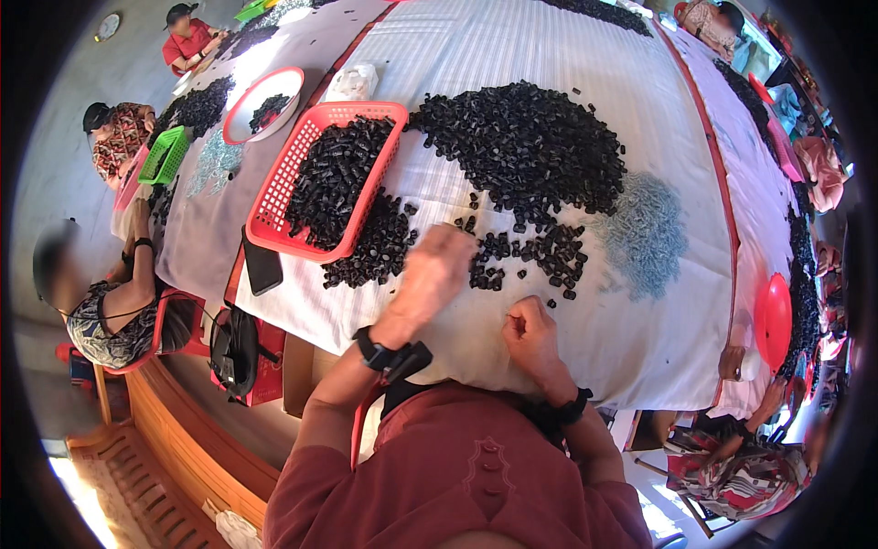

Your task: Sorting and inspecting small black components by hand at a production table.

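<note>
My left hand [430, 273] reaches out over the white cloth, its fingers blurred at the near edge of the scattered small black pieces [526, 256]. I cannot tell whether it holds any of them. My right hand [529, 331] rests closer to me with its fingers curled into a fist, apparently pinching something thin and small. A big heap of the same black pieces [526, 146] lies farther out. To the left stands a red basket [274, 197] full of black pieces, with more spilled beside it [380, 245].
A patch of pale blue-grey small parts [645, 233] lies right of the black pieces. A dark phone [262, 267] sits at the table's left edge. Other people sit at the left and right sides; a red round lid [774, 320], green basket [165, 156] and red-rimmed bowl [233, 114] are around.
</note>
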### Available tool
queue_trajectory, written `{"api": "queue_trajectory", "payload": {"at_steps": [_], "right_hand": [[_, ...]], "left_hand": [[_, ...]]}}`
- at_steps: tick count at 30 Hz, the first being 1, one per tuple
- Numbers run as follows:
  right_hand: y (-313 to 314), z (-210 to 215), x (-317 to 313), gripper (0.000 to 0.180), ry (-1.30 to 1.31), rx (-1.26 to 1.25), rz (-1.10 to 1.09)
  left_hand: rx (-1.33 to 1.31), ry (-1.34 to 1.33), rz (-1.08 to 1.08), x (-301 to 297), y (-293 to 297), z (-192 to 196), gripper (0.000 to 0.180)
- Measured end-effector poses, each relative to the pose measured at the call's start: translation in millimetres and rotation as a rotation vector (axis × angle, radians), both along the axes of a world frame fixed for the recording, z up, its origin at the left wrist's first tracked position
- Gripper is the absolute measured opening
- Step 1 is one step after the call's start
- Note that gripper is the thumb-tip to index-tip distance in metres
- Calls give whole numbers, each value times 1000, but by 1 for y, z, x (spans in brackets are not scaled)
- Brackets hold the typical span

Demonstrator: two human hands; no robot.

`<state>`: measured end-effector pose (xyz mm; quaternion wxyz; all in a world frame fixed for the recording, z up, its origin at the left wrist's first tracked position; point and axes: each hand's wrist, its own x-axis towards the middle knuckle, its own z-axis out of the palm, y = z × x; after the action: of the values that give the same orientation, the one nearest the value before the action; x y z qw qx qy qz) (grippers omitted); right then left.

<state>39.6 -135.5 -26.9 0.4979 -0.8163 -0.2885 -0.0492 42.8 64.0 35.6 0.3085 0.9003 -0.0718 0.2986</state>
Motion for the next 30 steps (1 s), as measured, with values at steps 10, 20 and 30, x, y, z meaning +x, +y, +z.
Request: {"api": "queue_trajectory", "payload": {"at_steps": [10,20,30], "right_hand": [[-9,12,-4,21,-16,68,-13],[-10,-2,-10,14,223,234,-152],[-11,-9,-7,13,191,322,-185]], "left_hand": [[440,215,-149,32,-34,-35,25],[391,200,-129,30,-28,-50,28],[-88,290,-162,19,-7,-30,28]]}}
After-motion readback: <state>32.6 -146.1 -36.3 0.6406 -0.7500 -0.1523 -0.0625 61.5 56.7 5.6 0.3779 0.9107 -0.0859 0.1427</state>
